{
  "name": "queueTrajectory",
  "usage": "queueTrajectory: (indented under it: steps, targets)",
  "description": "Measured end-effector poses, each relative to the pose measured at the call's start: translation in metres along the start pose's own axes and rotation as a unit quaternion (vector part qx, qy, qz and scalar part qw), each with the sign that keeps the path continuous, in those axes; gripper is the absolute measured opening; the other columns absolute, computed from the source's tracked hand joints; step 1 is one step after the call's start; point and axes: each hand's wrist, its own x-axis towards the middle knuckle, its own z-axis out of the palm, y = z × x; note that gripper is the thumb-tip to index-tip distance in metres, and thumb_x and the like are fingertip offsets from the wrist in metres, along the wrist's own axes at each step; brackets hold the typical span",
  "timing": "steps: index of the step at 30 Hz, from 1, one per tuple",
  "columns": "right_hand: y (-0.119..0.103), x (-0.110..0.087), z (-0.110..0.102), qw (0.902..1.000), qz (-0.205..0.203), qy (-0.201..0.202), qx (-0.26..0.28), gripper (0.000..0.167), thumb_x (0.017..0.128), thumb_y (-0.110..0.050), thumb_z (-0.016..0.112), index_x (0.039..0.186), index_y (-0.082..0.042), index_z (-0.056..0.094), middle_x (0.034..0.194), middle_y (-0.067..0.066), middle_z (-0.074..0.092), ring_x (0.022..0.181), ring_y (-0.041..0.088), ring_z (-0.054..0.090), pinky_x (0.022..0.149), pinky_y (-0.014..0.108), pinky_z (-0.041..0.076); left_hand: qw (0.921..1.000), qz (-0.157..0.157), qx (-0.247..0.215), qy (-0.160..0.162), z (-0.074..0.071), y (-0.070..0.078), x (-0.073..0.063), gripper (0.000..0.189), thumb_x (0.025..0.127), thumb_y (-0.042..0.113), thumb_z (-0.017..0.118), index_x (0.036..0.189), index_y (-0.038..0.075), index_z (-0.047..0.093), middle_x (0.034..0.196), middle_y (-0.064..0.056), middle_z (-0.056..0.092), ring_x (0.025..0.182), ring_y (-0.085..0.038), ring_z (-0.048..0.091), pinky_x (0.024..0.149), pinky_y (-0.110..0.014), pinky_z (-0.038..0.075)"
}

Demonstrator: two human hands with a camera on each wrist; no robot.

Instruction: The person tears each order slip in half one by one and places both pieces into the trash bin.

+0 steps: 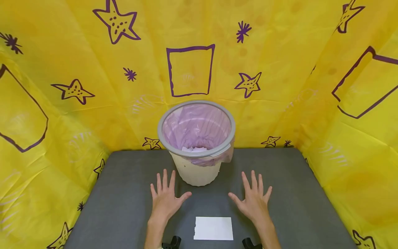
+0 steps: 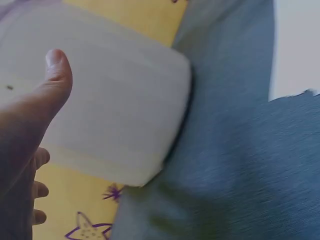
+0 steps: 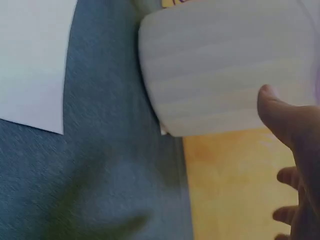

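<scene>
A white piece of paper (image 1: 213, 228) with a torn left edge lies flat on the grey table, between the two forearms. Behind it stands an upright whitish bin (image 1: 196, 171) with a grey rim and a purple plastic liner (image 1: 202, 126). White paper pieces (image 1: 194, 149) show inside the liner. My left hand (image 1: 166, 200) is spread with fingers straight, in front of the bin and to its left, holding nothing. On the other side, my right hand (image 1: 253, 200) is likewise spread and holds nothing. In both wrist views each thumb appears in front of the bin's wall.
Yellow cloth (image 1: 192, 27) with purple drawn stars and outlines hangs behind the table and along both sides. The dark grey tabletop (image 1: 298, 207) stretches to the left and right of the hands. A black strap device (image 1: 172, 242) sits at the left wrist, another (image 1: 251, 243) at the right.
</scene>
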Motion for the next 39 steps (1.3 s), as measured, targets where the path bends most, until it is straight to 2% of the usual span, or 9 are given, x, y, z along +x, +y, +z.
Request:
queueTrajectory:
  steps: [6,10,13,16,21,25,31,34,39]
  targets:
    - [-0.009,-0.009,0.017,0.9952,-0.047,-0.083,0.023,0.076,0.080,-0.052,0.072,0.140,-0.011,0.050,0.144,0.022,0.048,0.132,0.043,0.045,0.103,0.069,0.035,0.9984,0.044,-0.015,-0.032,0.027,0.015,-0.012,0.104,0.072,0.071,0.067,0.153,0.016,0.030,0.160,-0.019,0.024,0.146,-0.045,0.021,0.110,-0.071,0.021]
    - [-0.018,-0.020,0.033,0.9864,-0.083,-0.136,0.041,0.066,0.078,-0.045,0.076,0.131,-0.009,0.057,0.132,0.016,0.058,0.119,0.036,0.057,0.093,0.057,0.048,0.9937,0.087,-0.027,-0.064,0.043,0.025,-0.025,0.103,0.068,0.064,0.076,0.148,0.013,0.037,0.151,-0.020,0.038,0.138,-0.044,0.036,0.107,-0.067,0.030]
    - [-0.023,-0.027,0.043,0.9820,-0.108,-0.151,0.034,0.060,0.075,-0.043,0.079,0.122,-0.010,0.063,0.116,0.007,0.062,0.103,0.028,0.060,0.077,0.047,0.053,0.9886,0.118,-0.014,-0.092,0.052,0.031,-0.033,0.098,0.064,0.062,0.079,0.141,0.011,0.047,0.140,-0.015,0.048,0.126,-0.035,0.047,0.099,-0.056,0.042]
    - [-0.025,-0.031,0.051,0.9791,-0.128,-0.157,0.019,0.053,0.071,-0.044,0.082,0.110,-0.011,0.067,0.099,0.000,0.057,0.087,0.020,0.056,0.065,0.035,0.050,0.9837,0.148,0.014,-0.101,0.060,0.036,-0.039,0.090,0.058,0.061,0.082,0.128,0.012,0.057,0.121,-0.006,0.053,0.106,-0.024,0.051,0.084,-0.040,0.048]
    - [-0.028,-0.037,0.059,0.9756,-0.149,-0.161,0.007,0.047,0.064,-0.043,0.086,0.092,-0.014,0.062,0.087,-0.004,0.046,0.078,0.015,0.047,0.057,0.027,0.042,0.9792,0.175,0.028,-0.098,0.071,0.043,-0.045,0.070,0.053,0.052,0.087,0.106,0.016,0.058,0.101,0.003,0.047,0.086,-0.014,0.043,0.066,-0.027,0.040]
    - [-0.029,-0.042,0.061,0.9743,-0.157,-0.161,0.009,0.045,0.063,-0.040,0.087,0.084,-0.016,0.056,0.083,-0.006,0.043,0.076,0.014,0.044,0.057,0.025,0.039,0.9790,0.176,0.015,-0.102,0.075,0.045,-0.050,0.060,0.054,0.046,0.089,0.095,0.017,0.055,0.094,0.006,0.043,0.081,-0.011,0.039,0.062,-0.024,0.035]
    - [-0.031,-0.049,0.064,0.9734,-0.186,-0.134,0.003,0.037,0.064,-0.035,0.086,0.072,-0.017,0.054,0.078,-0.007,0.043,0.074,0.013,0.043,0.059,0.022,0.036,0.9779,0.187,0.003,-0.094,0.074,0.045,-0.055,0.046,0.058,0.040,0.089,0.079,0.021,0.052,0.090,0.009,0.038,0.080,-0.009,0.036,0.062,-0.020,0.030]
    - [-0.032,-0.049,0.065,0.9727,-0.196,-0.124,-0.007,0.037,0.065,-0.036,0.085,0.072,-0.018,0.053,0.076,-0.008,0.043,0.073,0.013,0.042,0.060,0.023,0.031,0.9775,0.192,0.008,-0.086,0.074,0.046,-0.057,0.045,0.059,0.040,0.088,0.080,0.021,0.053,0.091,0.009,0.039,0.081,-0.009,0.037,0.063,-0.021,0.031]
    - [-0.034,-0.050,0.066,0.9707,-0.197,-0.138,-0.004,0.037,0.069,-0.034,0.083,0.074,-0.019,0.050,0.071,-0.010,0.043,0.068,0.010,0.042,0.060,0.022,0.024,0.9758,0.199,0.025,-0.086,0.076,0.046,-0.060,0.043,0.061,0.039,0.086,0.083,0.021,0.053,0.090,0.009,0.040,0.081,-0.010,0.037,0.063,-0.022,0.031]
